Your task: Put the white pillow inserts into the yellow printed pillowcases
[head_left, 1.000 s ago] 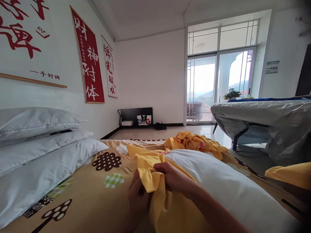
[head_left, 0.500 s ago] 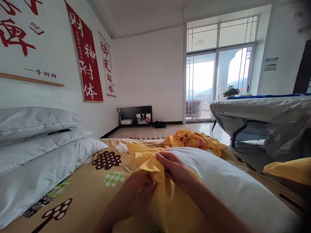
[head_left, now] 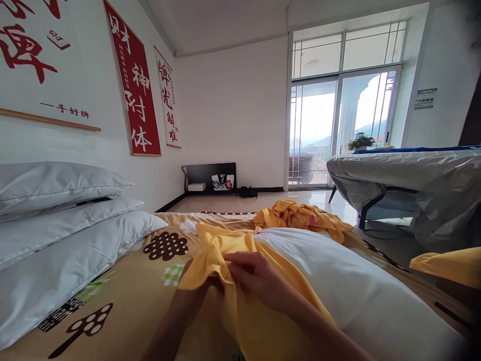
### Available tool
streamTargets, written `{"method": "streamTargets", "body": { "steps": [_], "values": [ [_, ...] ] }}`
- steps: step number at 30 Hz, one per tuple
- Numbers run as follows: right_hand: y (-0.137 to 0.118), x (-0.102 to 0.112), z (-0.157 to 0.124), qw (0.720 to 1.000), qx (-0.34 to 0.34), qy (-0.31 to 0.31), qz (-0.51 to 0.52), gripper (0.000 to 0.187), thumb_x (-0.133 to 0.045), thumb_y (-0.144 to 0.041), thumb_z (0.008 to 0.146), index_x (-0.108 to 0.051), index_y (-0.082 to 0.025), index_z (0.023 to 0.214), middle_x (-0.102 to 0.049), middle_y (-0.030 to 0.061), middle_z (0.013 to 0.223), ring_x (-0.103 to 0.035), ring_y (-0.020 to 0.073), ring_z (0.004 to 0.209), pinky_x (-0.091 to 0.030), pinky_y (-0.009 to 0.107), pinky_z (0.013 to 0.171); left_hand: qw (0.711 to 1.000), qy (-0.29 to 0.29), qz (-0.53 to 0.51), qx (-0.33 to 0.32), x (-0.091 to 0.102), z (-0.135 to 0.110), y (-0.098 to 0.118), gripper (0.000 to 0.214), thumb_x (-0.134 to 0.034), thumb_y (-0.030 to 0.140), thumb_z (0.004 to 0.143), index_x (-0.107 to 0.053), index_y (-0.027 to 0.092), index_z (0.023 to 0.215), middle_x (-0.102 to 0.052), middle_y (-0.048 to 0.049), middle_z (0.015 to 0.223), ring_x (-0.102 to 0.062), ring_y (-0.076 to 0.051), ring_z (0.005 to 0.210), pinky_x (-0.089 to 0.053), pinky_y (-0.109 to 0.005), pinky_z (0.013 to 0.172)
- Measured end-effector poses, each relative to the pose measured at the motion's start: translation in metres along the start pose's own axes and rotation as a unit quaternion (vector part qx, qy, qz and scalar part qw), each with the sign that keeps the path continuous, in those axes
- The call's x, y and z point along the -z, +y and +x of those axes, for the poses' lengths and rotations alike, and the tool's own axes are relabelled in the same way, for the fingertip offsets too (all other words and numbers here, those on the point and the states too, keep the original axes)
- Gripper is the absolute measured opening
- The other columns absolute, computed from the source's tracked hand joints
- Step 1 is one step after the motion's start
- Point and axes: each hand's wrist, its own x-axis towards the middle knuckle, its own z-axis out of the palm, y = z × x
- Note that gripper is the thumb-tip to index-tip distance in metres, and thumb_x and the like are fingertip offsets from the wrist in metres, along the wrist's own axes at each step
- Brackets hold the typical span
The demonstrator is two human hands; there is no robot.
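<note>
A yellow pillowcase (head_left: 248, 306) lies bunched over the left end of a white pillow (head_left: 349, 271), whose right part is bare. My right hand (head_left: 255, 273) pinches a fold of the pillowcase between thumb and fingers. Lower and to the left, my left hand (head_left: 199, 291) is closed on the same cloth from beneath; a loose flap covers most of its fingers. Both hands are close together, just left of the pillow.
The bed has a brown patterned sheet (head_left: 131, 301). White pillows (head_left: 75, 240) are stacked at the left. Crumpled yellow cloth (head_left: 296, 215) lies at the far edge, and more yellow fabric (head_left: 451, 265) shows at right. Beyond stands a plastic-covered table (head_left: 394, 170).
Both hands have moved slightly left and down along the pillowcase. Its gathered edge has spread into a flap over my left hand. The pillow stays put.
</note>
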Motion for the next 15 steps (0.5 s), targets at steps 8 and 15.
{"method": "streamTargets", "body": {
  "steps": [8,15],
  "values": [
    [-0.001,-0.008,-0.011,0.926,0.161,-0.028,-0.341,0.039,-0.04,-0.023,0.094,-0.054,-0.032,0.129,-0.062,0.0033,0.089,-0.055,0.0158,0.076,-0.04,0.026,0.066,0.986,-0.043,-0.11,0.114,-0.001,0.006,0.016,0.033,-0.077,0.032,0.068,-0.069,0.015,0.095,-0.071,-0.0079,0.094,-0.064,-0.025,0.096,-0.052,-0.031,0.082],
    [0.005,0.036,-0.012,0.928,0.036,0.069,-0.363,0.03,-0.043,-0.02,0.088,-0.059,-0.023,0.114,-0.062,0.0047,0.105,-0.056,0.0171,0.091,-0.041,0.028,0.079,0.969,0.056,-0.205,0.123,0.016,0.023,0.023,0.022,-0.055,0.011,0.081,-0.067,0.012,0.099,-0.07,-0.0099,0.097,-0.067,-0.021,0.087,-0.056,-0.029,0.071]
  ]
}}
